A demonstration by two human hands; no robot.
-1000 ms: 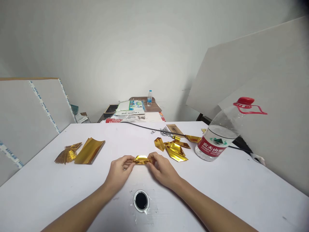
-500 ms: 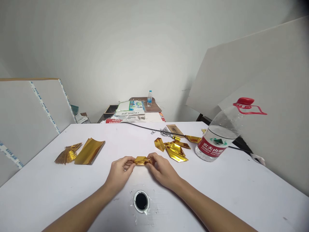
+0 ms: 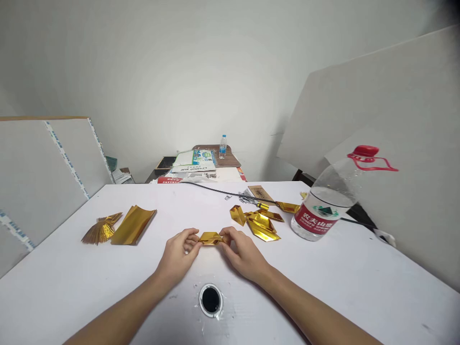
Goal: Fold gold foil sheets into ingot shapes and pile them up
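At the left edge of the frame, pale boards with blue-striped tape lean upright beside the white surface. On that surface, left of centre, lies a pleated gold foil fan, and touching its right side a curved sheet of gold foil paper.

Lower centre, the left hand is closed in a pinch, thumb and fingertips gripping the left end of a small folded gold foil piece. That piece sits just above the surface in the middle of the frame, held between both hands. The right hand pinches its right end in the same way, fingers curled in. Below the hands, near the bottom centre, a round black hole with a metal ring is set into the surface.

Above them, at the far end, a clutter of papers and packets and a small clear bottle rest on a darker table. A black cable runs across the far edge of the surface.

Right of centre lies a loose pile of folded gold foil pieces. Just right of it stands a large clear plastic water bottle with a red label and red cap, tilted by the lens. Large grey boards fill the right side.
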